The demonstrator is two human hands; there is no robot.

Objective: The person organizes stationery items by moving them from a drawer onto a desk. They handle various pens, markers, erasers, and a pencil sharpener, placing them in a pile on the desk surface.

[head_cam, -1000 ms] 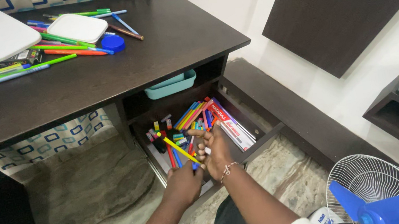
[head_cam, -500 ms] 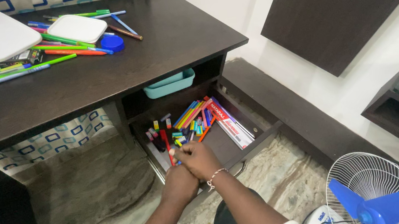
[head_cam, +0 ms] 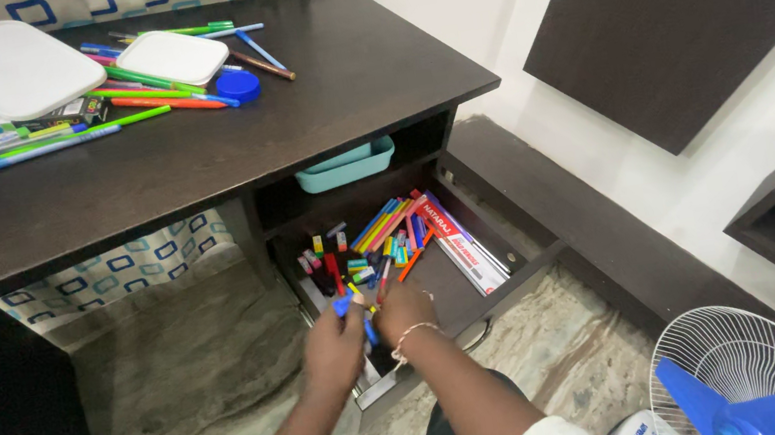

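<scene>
Both my hands are down at the front of an open dark drawer [head_cam: 507, 276] under the desk. My left hand [head_cam: 333, 348] grips a small bunch of pens [head_cam: 356, 305], blue, yellow and red ends sticking out above its fingers. My right hand [head_cam: 405, 313], with a bead bracelet on the wrist, is closed beside it and touches the same bunch. Deeper in the drawer lie several coloured pens and markers [head_cam: 387, 230] and a long red and white box [head_cam: 456, 240].
The dark desk top [head_cam: 197, 153] carries two white lids [head_cam: 8, 69], a blue cap [head_cam: 238, 85] and several loose pens. A teal tray [head_cam: 345, 165] sits on the shelf above the drawer. A white fan with blue blades [head_cam: 744, 379] stands at lower right.
My right hand drew back from the drawer's middle and closed in next to the left hand at the drawer's front. The yellow pen that stuck out is now gathered in the bunch.
</scene>
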